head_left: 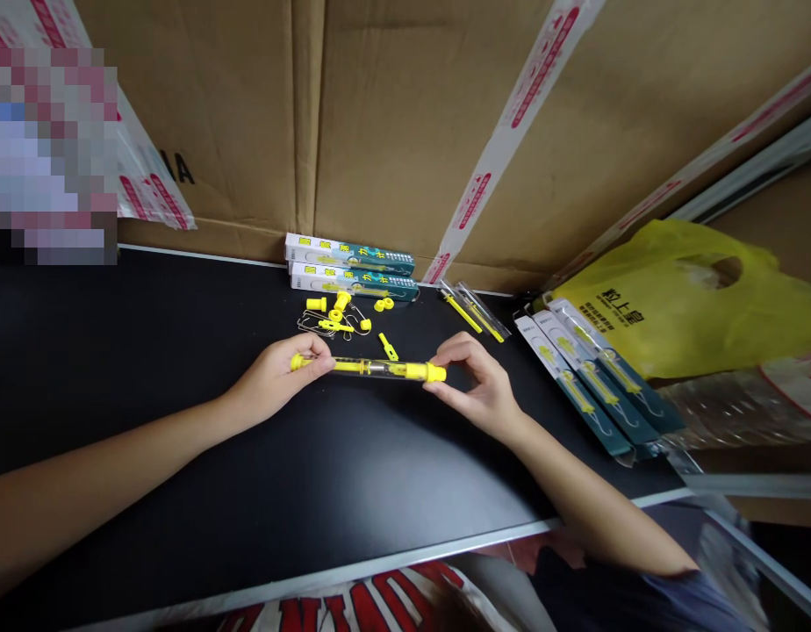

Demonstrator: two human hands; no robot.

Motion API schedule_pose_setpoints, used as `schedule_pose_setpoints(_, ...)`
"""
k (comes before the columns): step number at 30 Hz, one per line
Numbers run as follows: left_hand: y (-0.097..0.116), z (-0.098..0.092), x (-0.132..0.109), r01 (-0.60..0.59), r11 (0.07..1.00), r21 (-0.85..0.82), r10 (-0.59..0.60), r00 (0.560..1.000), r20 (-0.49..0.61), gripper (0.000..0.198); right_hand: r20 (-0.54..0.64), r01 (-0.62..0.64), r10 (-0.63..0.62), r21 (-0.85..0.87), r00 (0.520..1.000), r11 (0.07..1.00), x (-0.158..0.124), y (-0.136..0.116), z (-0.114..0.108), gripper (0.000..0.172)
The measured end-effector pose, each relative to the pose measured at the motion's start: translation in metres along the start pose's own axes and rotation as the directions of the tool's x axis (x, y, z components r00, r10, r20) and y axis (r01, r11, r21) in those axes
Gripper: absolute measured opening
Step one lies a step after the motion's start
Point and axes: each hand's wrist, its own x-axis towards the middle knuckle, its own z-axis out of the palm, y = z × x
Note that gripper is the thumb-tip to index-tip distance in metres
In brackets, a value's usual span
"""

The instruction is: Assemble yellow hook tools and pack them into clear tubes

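Pinching shut with my left hand point(274, 377) on the left yellow end of a clear plastic tube with yellow caps point(372, 369). The tube lies level, just over the middle of the black table top point(182, 369); can't tell if it's touching.

Just behind it there's a scatter of loose yellow plastic bits and wire clips point(340, 316), then two white-and-green cardboard boxes point(353, 268) against the cardboard wall.

My right hand point(481, 391) has its fingertips closed round the right cap. Further right are some flat packaged tools point(596, 377) and a yellow plastic bag point(682, 307).

Looks to me like the working-the-ends stage. Any twist or push on that right cap would want the left hand holding dead steady so the tube stays straight.
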Motion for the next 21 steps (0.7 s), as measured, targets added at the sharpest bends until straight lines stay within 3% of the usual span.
schedule_pose_setpoints(16,0.001,0.000,0.001,-0.017,1.000,0.023,0.017,1.000,-0.005,0.026,0.052,-0.205,0.200,0.148,0.978,0.967,-0.012,-0.002,0.013,0.023)
schedule_pose_setpoints(21,0.001,0.000,0.001,-0.008,1.000,0.023,0.008,1.000,-0.001,0.026,0.020,-0.217,0.216,0.103,0.976,0.971,-0.012,-0.001,0.014,0.022)
